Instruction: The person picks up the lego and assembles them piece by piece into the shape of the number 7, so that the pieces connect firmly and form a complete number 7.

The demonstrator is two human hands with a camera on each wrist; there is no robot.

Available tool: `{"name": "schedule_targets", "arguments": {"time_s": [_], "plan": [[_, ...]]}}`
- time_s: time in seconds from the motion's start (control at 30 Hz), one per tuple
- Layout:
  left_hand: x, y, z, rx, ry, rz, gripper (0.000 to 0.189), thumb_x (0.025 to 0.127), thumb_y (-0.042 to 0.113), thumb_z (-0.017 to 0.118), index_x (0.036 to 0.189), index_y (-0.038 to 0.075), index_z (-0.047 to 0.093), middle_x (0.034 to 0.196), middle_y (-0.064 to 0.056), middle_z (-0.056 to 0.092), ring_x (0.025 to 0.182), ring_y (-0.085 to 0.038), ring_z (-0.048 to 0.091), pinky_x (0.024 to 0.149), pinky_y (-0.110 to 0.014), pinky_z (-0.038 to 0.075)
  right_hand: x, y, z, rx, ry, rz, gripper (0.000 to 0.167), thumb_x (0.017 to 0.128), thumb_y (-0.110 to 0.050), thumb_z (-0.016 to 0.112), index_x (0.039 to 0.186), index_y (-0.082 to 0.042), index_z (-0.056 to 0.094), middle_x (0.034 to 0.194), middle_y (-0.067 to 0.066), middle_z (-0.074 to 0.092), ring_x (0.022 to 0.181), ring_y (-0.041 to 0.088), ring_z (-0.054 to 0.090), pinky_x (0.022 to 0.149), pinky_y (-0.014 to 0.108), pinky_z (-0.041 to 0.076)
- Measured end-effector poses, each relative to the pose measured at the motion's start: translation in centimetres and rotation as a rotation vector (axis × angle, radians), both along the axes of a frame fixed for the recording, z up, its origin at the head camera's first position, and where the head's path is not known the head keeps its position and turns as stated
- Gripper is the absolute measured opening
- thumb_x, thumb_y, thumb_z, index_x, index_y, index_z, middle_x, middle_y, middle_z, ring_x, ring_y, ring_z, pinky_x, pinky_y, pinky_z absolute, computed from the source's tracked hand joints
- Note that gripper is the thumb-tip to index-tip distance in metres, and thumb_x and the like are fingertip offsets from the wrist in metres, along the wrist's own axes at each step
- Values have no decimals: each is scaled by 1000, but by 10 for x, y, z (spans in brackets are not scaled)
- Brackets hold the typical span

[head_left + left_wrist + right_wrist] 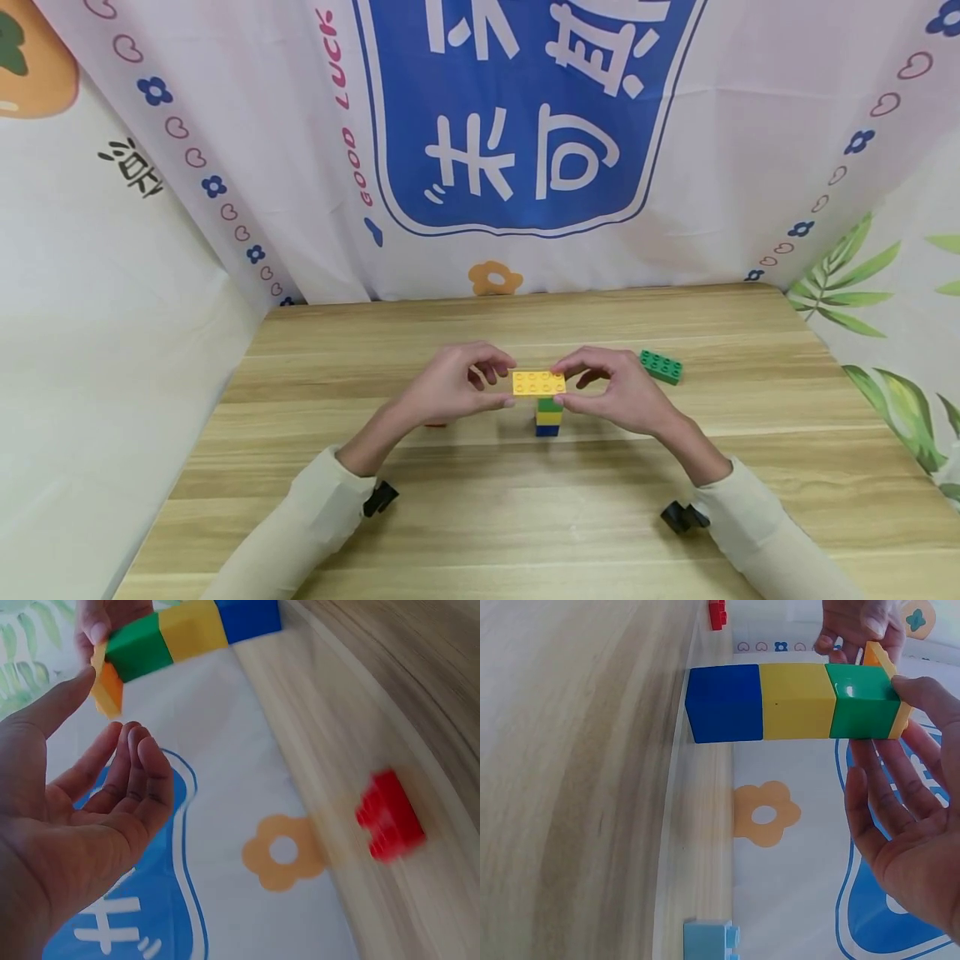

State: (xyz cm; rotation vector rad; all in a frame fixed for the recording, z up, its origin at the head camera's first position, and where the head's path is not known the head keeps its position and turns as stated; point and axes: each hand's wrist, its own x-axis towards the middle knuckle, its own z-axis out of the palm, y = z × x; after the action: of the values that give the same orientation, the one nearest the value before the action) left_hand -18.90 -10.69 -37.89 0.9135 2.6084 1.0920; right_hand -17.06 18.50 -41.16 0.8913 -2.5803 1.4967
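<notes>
Desk point(510, 542) edges splayed toward the person, the left one bordered by white cloth point(97, 333); open room lay between the pale sleeves point(322, 508), on the near side of the work. Near the left hand point(457, 385), a red brick point(396, 817) rested on the wood. That hand's thumb and curved fingers stood apart at one end of a flat yellow brick point(534, 383); I could not tell whether they touched it. It capped a tower of green block point(864, 705), yellow block point(798, 701) and blue block point(725, 703), overhanging leftward. The right hand point(621, 390) pinched its right end. Farther right lay an eight-stud green brick point(661, 367). Grain streaked the surface sideways; printed cloth point(697, 192) hung along the far edge, leaf-patterned cloth point(855, 287) at right.
</notes>
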Motion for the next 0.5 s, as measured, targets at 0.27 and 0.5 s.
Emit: {"name": "schedule_targets", "arguments": {"time_s": [0.27,0.5], "plan": [[-4,-38,-17,18,5,4,44,87,15,91,127,7,75,117,-14,77,105,-34,73,86,-36,65,0,0,-1,1,0,3,31,89,-15,90,118,-15,79,118,4,80,101,35,75,85,50,67],[-12,-68,-39,-10,10,22,46,88,13,89,129,-1,74,120,-18,76,107,-35,73,91,-47,65,0,0,-1,9,-9,-8,32,88,-15,90,118,-15,80,118,4,80,100,36,75,85,48,67]]}}
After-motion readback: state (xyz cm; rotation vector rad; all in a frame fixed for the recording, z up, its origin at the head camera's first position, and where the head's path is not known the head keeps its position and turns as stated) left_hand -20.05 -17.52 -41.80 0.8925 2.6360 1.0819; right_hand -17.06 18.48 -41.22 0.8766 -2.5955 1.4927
